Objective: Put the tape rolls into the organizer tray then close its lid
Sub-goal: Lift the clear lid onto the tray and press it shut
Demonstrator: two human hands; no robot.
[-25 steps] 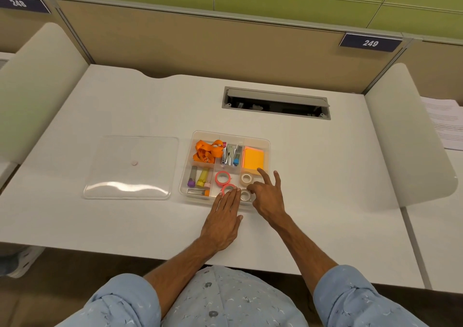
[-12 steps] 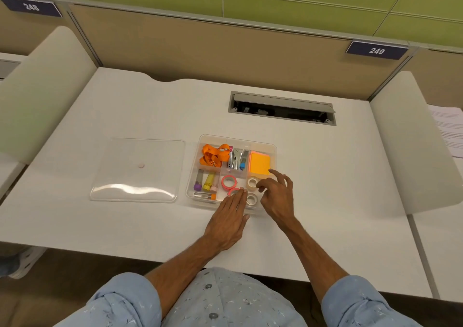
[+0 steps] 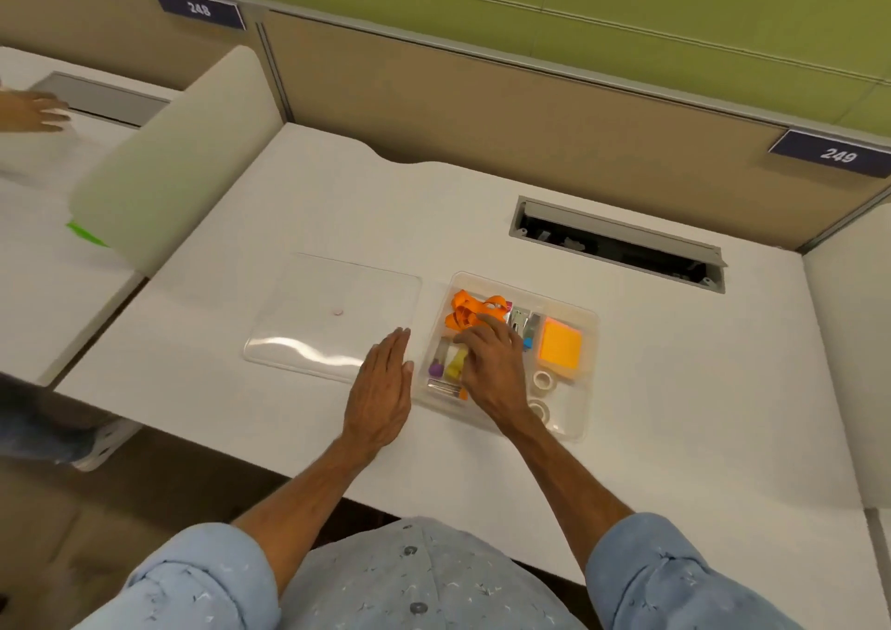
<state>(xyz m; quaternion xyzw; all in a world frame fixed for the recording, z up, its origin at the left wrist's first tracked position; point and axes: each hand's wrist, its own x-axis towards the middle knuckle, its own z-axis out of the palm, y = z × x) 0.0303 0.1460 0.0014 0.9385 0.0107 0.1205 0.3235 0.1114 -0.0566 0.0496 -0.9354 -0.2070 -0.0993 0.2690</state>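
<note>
Tape rolls (image 3: 543, 380) sit in organizer tray (image 3: 586, 390), lower right compartment. Lid (image 3: 332, 313) lies flat at frame centre-left. Left hand (image 3: 383, 390) open, flat beside lid. Right hand (image 3: 492, 364) over tray, empty, fingers loose. Risk: lid catches on orange strap (image 3: 465, 311), won't seat.

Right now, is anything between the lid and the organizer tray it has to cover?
Yes. The right hand lies over the open organizer tray, above its left and middle compartments. The clear lid lies flat on the desk just left of the tray, with the left hand at its near right corner. Nothing else visible intervenes.
</note>
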